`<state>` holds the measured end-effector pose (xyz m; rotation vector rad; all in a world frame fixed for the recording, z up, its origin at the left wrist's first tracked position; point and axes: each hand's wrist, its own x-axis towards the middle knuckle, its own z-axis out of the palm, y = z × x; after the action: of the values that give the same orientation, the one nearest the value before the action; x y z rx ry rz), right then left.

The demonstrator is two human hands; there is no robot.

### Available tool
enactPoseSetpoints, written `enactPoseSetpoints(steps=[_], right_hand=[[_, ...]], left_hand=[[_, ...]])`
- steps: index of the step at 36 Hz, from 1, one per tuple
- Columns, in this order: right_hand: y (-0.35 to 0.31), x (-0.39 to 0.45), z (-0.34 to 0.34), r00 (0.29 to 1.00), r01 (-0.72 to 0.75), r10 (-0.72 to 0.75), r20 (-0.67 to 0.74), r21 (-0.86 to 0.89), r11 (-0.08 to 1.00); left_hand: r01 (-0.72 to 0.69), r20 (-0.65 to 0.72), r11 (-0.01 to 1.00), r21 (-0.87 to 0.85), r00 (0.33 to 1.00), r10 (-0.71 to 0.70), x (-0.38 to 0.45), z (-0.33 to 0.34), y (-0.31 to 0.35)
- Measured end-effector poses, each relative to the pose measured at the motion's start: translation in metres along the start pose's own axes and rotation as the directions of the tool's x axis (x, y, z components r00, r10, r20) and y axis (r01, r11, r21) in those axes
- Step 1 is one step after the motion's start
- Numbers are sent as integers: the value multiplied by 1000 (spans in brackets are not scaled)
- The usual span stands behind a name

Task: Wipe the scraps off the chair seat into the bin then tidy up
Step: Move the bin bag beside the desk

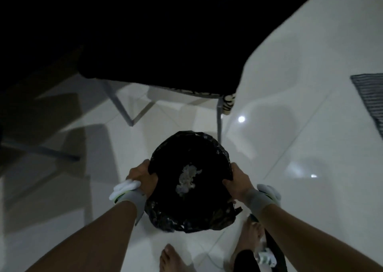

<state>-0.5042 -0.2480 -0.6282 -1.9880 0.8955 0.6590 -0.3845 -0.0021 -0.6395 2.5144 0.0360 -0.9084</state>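
Fingers of left hand (pixel 143 180) and right hand (pixel 238 180) clamp opposite rims of one black-lined bin (pixel 189 213) on white floor (pixel 290 106), below one dark chair seat (pixel 165 50). One pale scrap clump (pixel 187 178) inside. No readable writing.

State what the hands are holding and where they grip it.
Both hands hold the bin by its bag-lined rim: left hand on its left edge, right hand on its right edge.

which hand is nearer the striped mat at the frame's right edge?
Right. The right hand grips the bin rim on the side facing the striped mat; the left hand grips the opposite rim, farther from it.
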Motion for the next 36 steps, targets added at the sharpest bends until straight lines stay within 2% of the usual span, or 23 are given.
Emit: enactPoseSetpoints(steps=[4, 8, 15, 20, 28, 29, 31, 36], right_hand=[[24, -5, -18, 999, -42, 41, -24, -30, 999], [67, -15, -66, 986, -140, 146, -76, 76, 987], [104, -17, -123, 978, -153, 172, -121, 154, 976], [139, -23, -183, 957, -164, 209, -202, 220, 962], [181, -14, -270, 942, -164, 250, -226, 339, 926], [192, -8, -298, 933, -171, 265, -244, 347, 922], [192, -10, -303, 936, -185, 265, -231, 317, 930], [207, 8, -378, 923, -195, 293, -252, 351, 916]], left_hand=[[-50, 90, 996, 75, 995, 43, -8, 18, 20], [-129, 208, 988, 88, 972, 109, -16, 42, 86], [-272, 271, 954, 122, 934, 232, -14, 64, 159], [-368, 322, 915, 165, 897, 303, -9, 92, 242], [-431, 339, 886, 171, 870, 358, -18, 127, 360], [-452, 352, 873, 184, 860, 371, -12, 139, 391], [-463, 370, 865, 192, 851, 373, -18, 138, 400], [-483, 374, 859, 170, 838, 397, 1, 160, 477]])
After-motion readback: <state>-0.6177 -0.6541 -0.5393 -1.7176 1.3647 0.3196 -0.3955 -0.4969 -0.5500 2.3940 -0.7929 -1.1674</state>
